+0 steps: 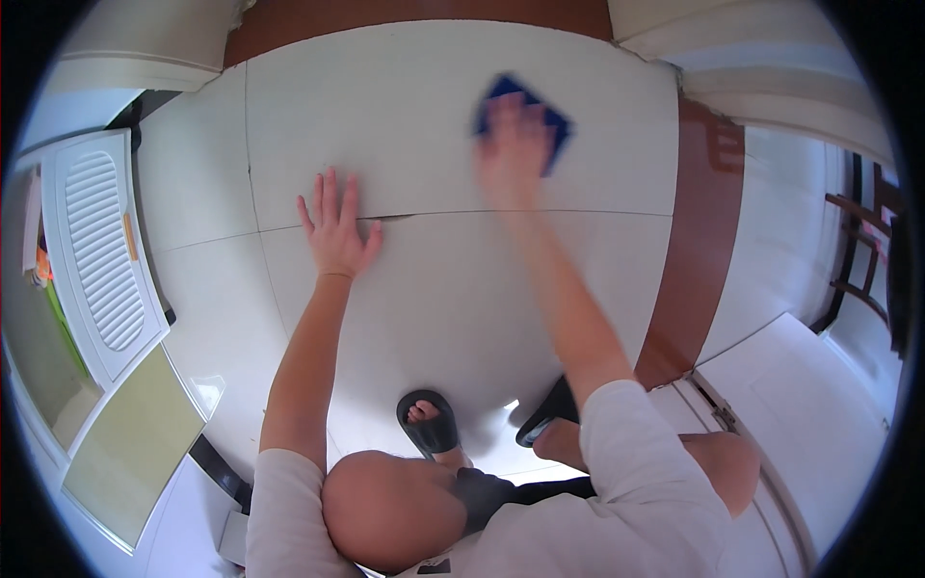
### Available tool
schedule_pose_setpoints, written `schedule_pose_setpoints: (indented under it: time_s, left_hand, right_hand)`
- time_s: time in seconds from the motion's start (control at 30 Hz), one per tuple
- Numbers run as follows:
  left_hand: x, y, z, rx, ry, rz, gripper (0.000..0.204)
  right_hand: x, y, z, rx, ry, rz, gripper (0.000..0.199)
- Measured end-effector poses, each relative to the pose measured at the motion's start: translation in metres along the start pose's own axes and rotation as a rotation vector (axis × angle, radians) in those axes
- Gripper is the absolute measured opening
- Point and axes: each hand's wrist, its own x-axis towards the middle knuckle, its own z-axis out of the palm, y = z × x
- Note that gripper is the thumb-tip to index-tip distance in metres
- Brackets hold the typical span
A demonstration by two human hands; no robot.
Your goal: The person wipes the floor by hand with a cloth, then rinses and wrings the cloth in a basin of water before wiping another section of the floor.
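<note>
My right hand [514, 159] presses a dark blue cloth [557, 130] against the pale floor tiles [385, 106], ahead and right of my body. Its fingers lie over the cloth, slightly smeared by motion, and the cloth's corners stick out around them. To the left, my left hand [337, 231] rests flat on the floor with its fingers spread, holding nothing. The thumb is beside a dark chip [390, 219] in the seam between tiles.
A white cabinet with a louvered door [101, 250] stands at the left. Reddish-brown strips [696, 212] border the tiles at the right and far side. A white door [800, 414] is at the lower right, dark wooden furniture [872, 241] beyond. My feet wear black slippers [441, 429].
</note>
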Motion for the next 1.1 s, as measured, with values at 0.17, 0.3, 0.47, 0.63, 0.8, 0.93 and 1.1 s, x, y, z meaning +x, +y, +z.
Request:
schedule_pose_setpoints:
  time_s: [0.17,0.3,0.47,0.63,0.8,0.93,1.1]
  left_hand:
    - [-0.001,-0.010,0.009,-0.055,0.107,0.041,0.082]
    - [-0.012,-0.023,0.006,-0.030,0.118,0.007,0.082]
    - [0.003,0.001,0.014,-0.084,0.127,0.010,0.081]
    - [-0.001,-0.001,0.010,-0.053,0.119,-0.007,0.080]
    - [-0.002,-0.009,0.007,-0.012,0.097,-0.042,0.080]
    - [-0.003,-0.009,0.012,-0.044,0.167,-0.029,0.078]
    - [-0.005,-0.012,0.011,-0.032,0.201,-0.038,0.074]
  right_hand:
    - [-0.063,-0.110,-0.007,0.109,-0.221,-0.265,0.080]
    - [-0.048,-0.036,-0.027,0.077,-0.209,-0.218,0.075]
    - [-0.050,0.219,-0.094,-0.248,0.160,0.125,0.065]
    - [-0.072,0.221,-0.087,-0.281,0.055,0.570,0.064]
    - [-0.082,0.026,-0.030,-0.143,0.027,0.149,0.067]
    - [-0.109,-0.098,-0.026,0.173,-0.346,-0.213,0.082]
    - [-0.088,-0.035,-0.049,0.120,-0.368,-0.244,0.075]
